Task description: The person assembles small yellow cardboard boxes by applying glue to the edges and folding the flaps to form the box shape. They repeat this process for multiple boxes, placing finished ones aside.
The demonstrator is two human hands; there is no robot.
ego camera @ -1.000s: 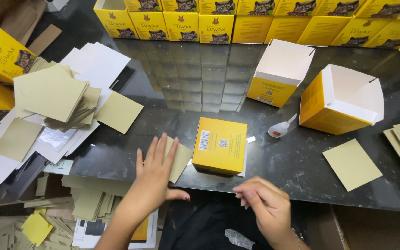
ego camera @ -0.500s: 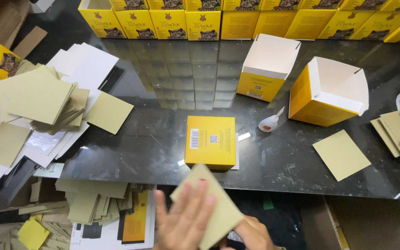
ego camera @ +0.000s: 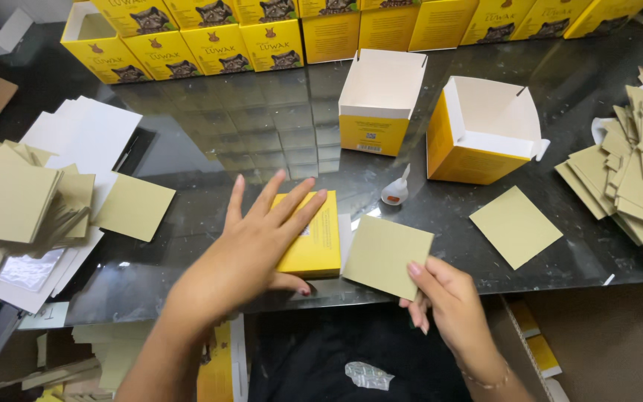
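A flat yellow box lies near the front edge of the black table. My left hand rests on top of it, fingers spread, thumb curled at the box's near edge. My right hand pinches the near corner of an olive-green card square that lies just right of the box. A small plastic spoon lies behind the card.
Two open yellow boxes stand behind. A row of closed yellow boxes lines the back. Another olive card lies right, card stacks far right, and cards and white sheets left.
My left hand went from the table beside the box to lying on top of it. The olive card came up off the table and now sits right of the box in my right hand.
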